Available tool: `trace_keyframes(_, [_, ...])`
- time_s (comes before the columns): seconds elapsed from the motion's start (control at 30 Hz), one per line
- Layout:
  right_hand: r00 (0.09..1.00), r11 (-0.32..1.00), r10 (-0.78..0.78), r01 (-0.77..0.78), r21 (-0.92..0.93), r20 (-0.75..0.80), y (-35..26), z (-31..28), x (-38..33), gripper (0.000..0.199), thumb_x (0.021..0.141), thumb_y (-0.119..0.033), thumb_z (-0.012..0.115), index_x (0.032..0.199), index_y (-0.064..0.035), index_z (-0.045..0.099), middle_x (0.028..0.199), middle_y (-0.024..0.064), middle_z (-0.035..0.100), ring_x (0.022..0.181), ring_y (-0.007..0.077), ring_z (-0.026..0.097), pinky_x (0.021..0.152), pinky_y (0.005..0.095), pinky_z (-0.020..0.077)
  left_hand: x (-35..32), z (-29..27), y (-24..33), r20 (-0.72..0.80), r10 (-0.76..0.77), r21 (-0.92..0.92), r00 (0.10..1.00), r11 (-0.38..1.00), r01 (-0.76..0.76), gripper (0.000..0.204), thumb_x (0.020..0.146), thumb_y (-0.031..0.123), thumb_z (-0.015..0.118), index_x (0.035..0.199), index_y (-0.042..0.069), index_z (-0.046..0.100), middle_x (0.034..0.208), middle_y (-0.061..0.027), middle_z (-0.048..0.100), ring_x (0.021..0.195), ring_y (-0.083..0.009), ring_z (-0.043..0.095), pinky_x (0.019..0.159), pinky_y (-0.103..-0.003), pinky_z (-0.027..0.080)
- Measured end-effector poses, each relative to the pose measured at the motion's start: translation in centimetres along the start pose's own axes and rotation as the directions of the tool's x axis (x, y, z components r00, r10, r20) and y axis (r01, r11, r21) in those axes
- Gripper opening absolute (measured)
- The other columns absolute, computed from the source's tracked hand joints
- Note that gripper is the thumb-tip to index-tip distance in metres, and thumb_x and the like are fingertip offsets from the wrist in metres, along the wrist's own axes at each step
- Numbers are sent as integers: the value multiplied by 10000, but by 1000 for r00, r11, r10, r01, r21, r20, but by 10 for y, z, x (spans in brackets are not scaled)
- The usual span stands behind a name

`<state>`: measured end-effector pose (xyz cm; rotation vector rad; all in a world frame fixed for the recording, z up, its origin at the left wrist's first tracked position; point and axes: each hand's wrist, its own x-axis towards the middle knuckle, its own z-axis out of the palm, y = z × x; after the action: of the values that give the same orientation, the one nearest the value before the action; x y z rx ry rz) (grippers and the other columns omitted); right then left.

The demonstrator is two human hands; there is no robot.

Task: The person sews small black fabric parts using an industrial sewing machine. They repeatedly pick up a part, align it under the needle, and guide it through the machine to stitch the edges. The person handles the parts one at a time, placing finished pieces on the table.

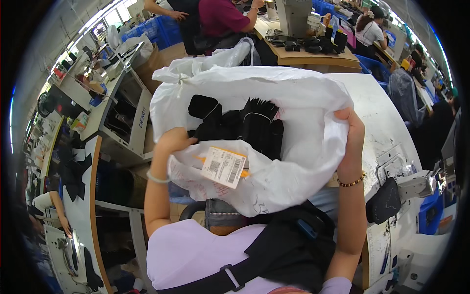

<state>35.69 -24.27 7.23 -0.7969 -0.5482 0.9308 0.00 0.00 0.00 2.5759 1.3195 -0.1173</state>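
Both hands: our left hand (pixel 172 140) and right hand (pixel 351 128) grip bag (pixel 293 161) rim, spread wide. Risk: black bundles (pixel 245 125) spill off worktop (pixel 387 122) edge if grip slackens.

Wearer's top (pixel 188 255) was pale lilac, short-sleeved, filling lower centre of frame. Black strap (pixel 215 280) with 1 grey plastic buckle crossed chest diagonally, joined to black bag (pixel 289 245) at lower centre-right. Left wrist carried thin pale bracelet (pixel 156 178). Right wrist carried beaded bracelet (pixel 351 182) of brown and amber beads. Both forearms were bare.
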Motion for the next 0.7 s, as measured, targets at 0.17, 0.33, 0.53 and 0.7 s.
trace_keyframes(0.17, [992,976,-127,122,-182,-19,14,-5,-12,379,778,-98,476,1128,41,518,996,128,595,896,207,606,818,317,494,-68,-92,-56,-490,-23,-492,871,833,-255,391,823,358,613,635,17,650,569,18,518,546,-76,439,515,-267,330])
trace_keyframes(0.33, [971,999,-41,36,24,236,24,34,-5,274,892,-163,484,1095,17,522,1035,113,576,985,199,580,897,342,463,-70,-107,-150,-921,-363,-389,-142,853,346,436,892,449,476,914,87,717,841,-128,691,739,-290,647,716,-385,476])
trace_keyframes(0.53, [652,392,-246,744,-541,717,52,66,-21,360,834,-69,537,1171,24,452,1176,197,480,1079,347,526,928,376,430,-46,-126,-245,-894,-190,59,405,848,527,438,861,415,503,879,12,673,820,-203,656,739,-334,632,660,-450,482])
trace_keyframes(0.7, [768,241,-57,631,-737,638,7,12,-71,303,801,-29,515,1089,54,472,1121,201,471,978,351,553,858,400,453,28,-196,56,-869,269,84,415,907,-413,287,825,264,540,881,11,663,822,-169,660,732,-292,631,679,-405,487])
